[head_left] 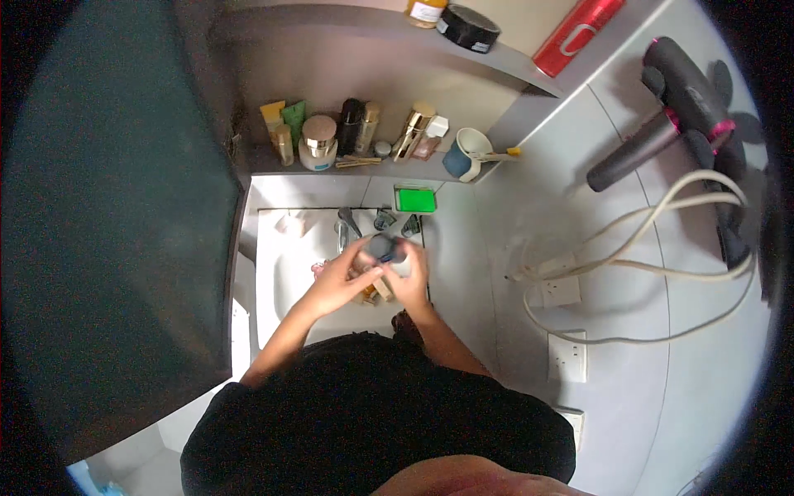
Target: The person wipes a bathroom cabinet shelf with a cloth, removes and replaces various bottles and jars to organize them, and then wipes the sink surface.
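Over the white sink [285, 264], both my hands are closed around a small container with a dark round lid [381, 246]; motion blurs it, and its body is mostly hidden by my fingers. My left hand [335, 285] grips it from the left, thumb toward the near side. From the right, my right hand [411, 285] wraps it with bent fingers. Beneath my hands, partly covered, lie several small beige and yellowish items [380, 289]. A pinkish item [318, 269] shows beside my left hand. Just beyond stands the faucet [349, 221].
A shelf [397, 169] behind the sink holds bottles, tubes, a cream jar [318, 142] and a blue-white cup [469, 153]. Below it sits a bright green rectangle [415, 200]. A hair dryer [686, 91] and looped white cable [653, 264] hang right. A dark panel [141, 231] stands left.
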The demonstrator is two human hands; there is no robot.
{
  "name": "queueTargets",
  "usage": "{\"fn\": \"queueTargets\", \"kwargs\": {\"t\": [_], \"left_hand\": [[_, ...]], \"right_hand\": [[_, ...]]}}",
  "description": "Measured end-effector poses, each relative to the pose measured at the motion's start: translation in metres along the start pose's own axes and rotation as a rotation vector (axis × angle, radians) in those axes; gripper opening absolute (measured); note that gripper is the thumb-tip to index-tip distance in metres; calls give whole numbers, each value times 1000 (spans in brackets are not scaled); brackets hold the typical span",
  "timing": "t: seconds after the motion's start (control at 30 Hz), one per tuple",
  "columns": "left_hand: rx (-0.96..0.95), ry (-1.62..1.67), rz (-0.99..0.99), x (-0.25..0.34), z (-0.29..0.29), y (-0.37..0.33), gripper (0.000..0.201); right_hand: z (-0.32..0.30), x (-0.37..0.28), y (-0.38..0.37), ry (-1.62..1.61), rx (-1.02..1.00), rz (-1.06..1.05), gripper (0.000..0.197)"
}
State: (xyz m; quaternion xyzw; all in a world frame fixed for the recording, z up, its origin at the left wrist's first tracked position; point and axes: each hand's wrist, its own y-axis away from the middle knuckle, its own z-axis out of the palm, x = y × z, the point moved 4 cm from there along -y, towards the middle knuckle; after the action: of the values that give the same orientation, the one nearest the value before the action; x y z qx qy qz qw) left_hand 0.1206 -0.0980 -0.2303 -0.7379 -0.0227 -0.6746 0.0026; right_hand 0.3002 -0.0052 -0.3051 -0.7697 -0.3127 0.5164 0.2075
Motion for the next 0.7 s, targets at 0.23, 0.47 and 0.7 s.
{"fn": "queueTargets", "kwargs": {"t": [0.23,0.47,0.7], "left_hand": [[135,73,399,98,30,-46,55],[329,-122,712,186,20,-60,35],[363,-118,756,200,22,-55,22]], "right_hand": [[-78,-72,-166,-110,592,-115,67],[-130,-159,-292,-86,826,-272,69],[-128,-148,-358,-54,845,-325,65]]}}
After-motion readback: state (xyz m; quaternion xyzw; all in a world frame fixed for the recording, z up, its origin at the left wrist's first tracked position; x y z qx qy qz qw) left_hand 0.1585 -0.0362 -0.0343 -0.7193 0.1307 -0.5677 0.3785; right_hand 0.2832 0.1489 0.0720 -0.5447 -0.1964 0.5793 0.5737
